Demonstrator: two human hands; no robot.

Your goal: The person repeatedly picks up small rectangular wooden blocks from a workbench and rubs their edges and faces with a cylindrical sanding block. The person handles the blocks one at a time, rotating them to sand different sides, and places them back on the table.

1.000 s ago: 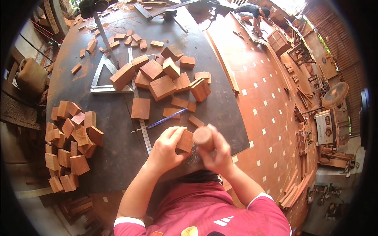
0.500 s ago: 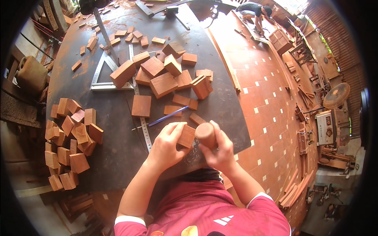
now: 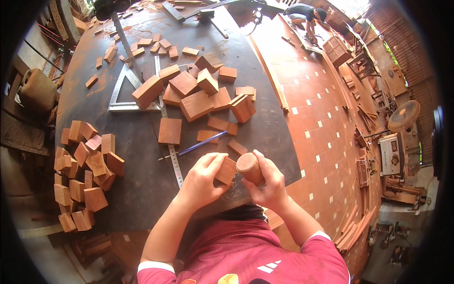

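Note:
My left hand (image 3: 204, 177) grips a small square wooden block (image 3: 226, 171) near the front edge of the dark table. Close on its right, my right hand (image 3: 270, 182) is closed round a short wooden cylinder (image 3: 250, 169), its round end tilted up. Cylinder and block are almost side by side; whether they touch I cannot tell. Just beyond my hands lie a small wooden strip (image 3: 237, 146) and a blue pen (image 3: 202, 143). A steel ruler (image 3: 175, 165) runs away from me, partly under a loose heap of reddish-brown wooden blocks (image 3: 196, 105).
A second cluster of blocks (image 3: 96, 163) stands on the table's left side. A metal triangle frame (image 3: 135, 109) lies beyond the ruler, with small offcuts (image 3: 164, 43) farther back. Another person (image 3: 307, 19) bends over at the far right, above the tiled floor (image 3: 317, 142).
The cylinder has tipped so that more of its side shows, and my right hand has shifted slightly right and down. My left hand still holds the block, a little lower in view.

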